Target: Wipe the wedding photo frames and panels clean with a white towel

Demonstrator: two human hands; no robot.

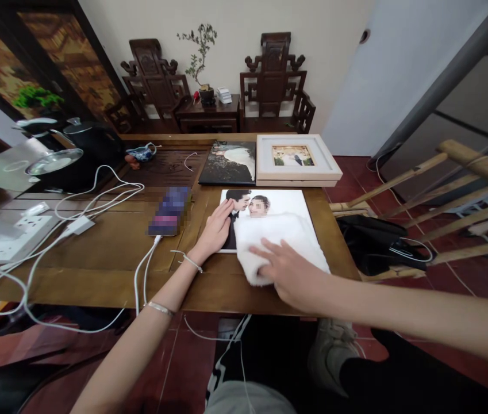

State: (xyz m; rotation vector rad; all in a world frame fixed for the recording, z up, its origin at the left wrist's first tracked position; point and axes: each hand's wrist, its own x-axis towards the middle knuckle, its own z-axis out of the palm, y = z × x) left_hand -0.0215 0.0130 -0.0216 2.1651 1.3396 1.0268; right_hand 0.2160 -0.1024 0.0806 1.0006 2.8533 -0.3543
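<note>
A glossy photo panel (287,202) showing a couple lies flat near the table's right end. My left hand (216,229) rests on its left edge, with the fingers stretched out. On the panel's lower right part sits a folded white towel (282,231), fluffy in texture, hiding that part of the picture. My right hand (291,273) holds the towel from its near side, fingers over the top and pressing it on the panel. The towel reaches past the panel's near edge onto the wood.
Behind the panel lie a dark photo panel (227,163) and a white-framed picture (325,158). To the left are a phone (169,213) on a cable, a power strip (17,238), tangled white cords and a black kettle (92,141). A bamboo chair (425,215) stands at right.
</note>
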